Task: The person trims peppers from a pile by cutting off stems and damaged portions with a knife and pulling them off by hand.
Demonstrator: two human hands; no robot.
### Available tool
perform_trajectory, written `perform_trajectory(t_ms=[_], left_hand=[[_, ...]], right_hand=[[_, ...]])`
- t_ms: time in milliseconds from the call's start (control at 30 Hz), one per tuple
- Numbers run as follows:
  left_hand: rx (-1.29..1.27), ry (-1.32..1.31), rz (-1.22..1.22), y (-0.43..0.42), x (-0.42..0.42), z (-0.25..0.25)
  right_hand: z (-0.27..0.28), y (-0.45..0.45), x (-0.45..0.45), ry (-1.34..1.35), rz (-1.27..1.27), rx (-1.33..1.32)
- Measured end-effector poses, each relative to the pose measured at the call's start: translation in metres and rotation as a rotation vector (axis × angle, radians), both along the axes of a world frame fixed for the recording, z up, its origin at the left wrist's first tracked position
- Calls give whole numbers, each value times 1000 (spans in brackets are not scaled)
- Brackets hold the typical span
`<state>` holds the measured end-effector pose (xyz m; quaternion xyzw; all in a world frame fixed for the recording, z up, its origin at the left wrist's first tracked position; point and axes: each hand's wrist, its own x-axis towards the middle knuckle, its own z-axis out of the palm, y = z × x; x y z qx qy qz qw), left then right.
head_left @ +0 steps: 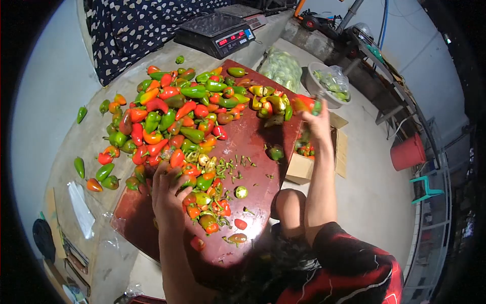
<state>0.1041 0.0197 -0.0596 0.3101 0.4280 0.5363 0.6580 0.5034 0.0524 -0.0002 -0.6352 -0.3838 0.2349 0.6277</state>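
My left hand (pixel 169 195) is over the near-left edge of the pepper heap (pixel 177 111), its fingers apart and nothing plainly held; the fingertips are at or on the peppers. My right hand (pixel 319 124) is raised past the right edge of the dark red table (pixel 243 162), above a cardboard box (pixel 300 168). Its fingers are closed round a motion-blurred red-orange and green pepper (pixel 304 104). Cut stems (pixel 233 167) are strewn across the table. Nearer me lies a smaller pile of peppers (pixel 205 197), some with cut tops, beside a sliced green piece (pixel 241 192).
A digital scale (pixel 215 33) stands on the ledge at the back. Split peppers (pixel 273 104) lie at the table's far right corner. Beyond are a filled plastic bag (pixel 281 71) and a white basin (pixel 313 81) of green produce. Red bucket (pixel 407 152) at right.
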Motion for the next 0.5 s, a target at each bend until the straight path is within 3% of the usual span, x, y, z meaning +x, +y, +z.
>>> perform_trajectory(t_ms=[67, 100, 200, 333, 367, 400, 500], left_hand=[[-11, -14, 13, 2, -3, -2], [-20, -25, 23, 1, -4, -2], [106, 178, -16, -3, -2, 3], [58, 164, -13, 2, -1, 5], [8, 62, 7, 3, -2, 4], [-42, -41, 31, 3, -3, 4], [48, 94, -5, 5, -8, -9]], right_hand=[[-19, -7, 54, -208, -312, -255], [-45, -1, 78, -468, -525, -328], [-83, 1, 91, -518, -644, -489], [-70, 23, 40, -706, -333, -337], [-62, 29, 14, -612, -206, -293], [-49, 31, -15, -773, -166, -335], [-29, 35, -87, -652, 126, -262]])
